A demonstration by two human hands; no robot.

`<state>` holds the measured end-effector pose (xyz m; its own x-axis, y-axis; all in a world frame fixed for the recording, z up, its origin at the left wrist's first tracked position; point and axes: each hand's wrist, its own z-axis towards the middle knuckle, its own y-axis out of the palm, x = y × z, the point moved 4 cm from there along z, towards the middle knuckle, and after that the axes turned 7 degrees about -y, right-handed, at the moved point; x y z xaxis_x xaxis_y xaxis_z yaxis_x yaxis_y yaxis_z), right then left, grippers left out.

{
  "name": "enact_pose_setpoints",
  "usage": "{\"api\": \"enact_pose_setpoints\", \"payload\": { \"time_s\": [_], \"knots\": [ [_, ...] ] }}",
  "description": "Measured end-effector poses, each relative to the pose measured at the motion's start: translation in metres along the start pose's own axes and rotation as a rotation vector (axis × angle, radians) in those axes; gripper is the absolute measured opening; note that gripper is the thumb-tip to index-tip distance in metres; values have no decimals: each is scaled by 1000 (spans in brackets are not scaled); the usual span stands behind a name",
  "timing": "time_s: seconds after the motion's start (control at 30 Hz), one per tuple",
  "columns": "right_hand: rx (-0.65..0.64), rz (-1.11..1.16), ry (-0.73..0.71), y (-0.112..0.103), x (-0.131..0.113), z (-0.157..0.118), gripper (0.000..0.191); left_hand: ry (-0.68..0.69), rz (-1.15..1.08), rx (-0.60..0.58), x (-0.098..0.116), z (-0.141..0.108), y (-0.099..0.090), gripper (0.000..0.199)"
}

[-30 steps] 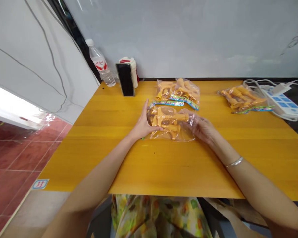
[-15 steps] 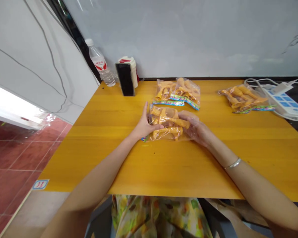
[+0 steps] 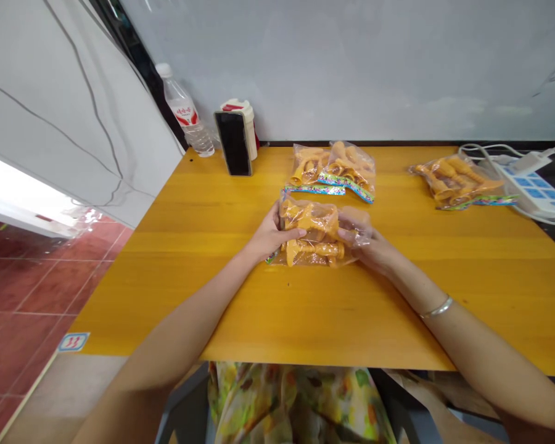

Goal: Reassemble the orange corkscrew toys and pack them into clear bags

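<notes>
A clear plastic bag [image 3: 311, 262] of orange plastic pieces [image 3: 317, 250] lies on the table in front of me. My left hand [image 3: 269, 234] grips its left end, with the thumb over the top and the fingers behind. The fingers of my right hand [image 3: 367, 243] show through the film at the bag's right end and appear to be inside it. They are slightly blurred, thumb and fingers apart, beside the orange pieces, with no piece visibly between them. A colourful strip shows under the left end.
Two more bags of orange pieces [image 3: 349, 166] lie behind. Another bag [image 3: 460, 179] sits at the right beside a white power strip [image 3: 536, 188] with cables. At the back left stand a water bottle [image 3: 185, 117], a phone [image 3: 234, 145] and a white cup [image 3: 246, 114].
The orange piece that lay across the bag by my right fingers has shifted left among the others. My left fingers have curled closer round the bag's end. The view has tilted slightly.
</notes>
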<state>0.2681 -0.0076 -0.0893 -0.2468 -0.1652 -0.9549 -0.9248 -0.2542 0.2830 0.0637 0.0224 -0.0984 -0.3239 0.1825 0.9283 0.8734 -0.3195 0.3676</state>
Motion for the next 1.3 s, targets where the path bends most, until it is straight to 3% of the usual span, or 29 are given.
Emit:
{"api": "enact_pose_setpoints", "payload": {
  "time_s": [0.23, 0.47, 0.8, 0.97, 1.2, 1.3],
  "knots": [
    [-39, -108, -110, 2, -8, 0, 49, -67, -65, 7, 1, -3, 3, 116],
    [-125, -150, -291, 8, -11, -1, 43, -56, -94, 39, 4, -3, 0, 98],
    [-118, -4, -233, 23, -9, -1, 54, -26, -96, 27, 0, -1, -2, 83],
    [-114, 38, -128, 22, -2, -1, 63, -25, -87, 31, 0, 0, -5, 76],
    [32, -6, -154, 16, -3, 0, 61, 36, -190, 69, 7, 4, -9, 55],
    [10, -22, -150, 17, -4, 1, 62, 54, -239, 82, 8, 7, -11, 47]
  ]
}}
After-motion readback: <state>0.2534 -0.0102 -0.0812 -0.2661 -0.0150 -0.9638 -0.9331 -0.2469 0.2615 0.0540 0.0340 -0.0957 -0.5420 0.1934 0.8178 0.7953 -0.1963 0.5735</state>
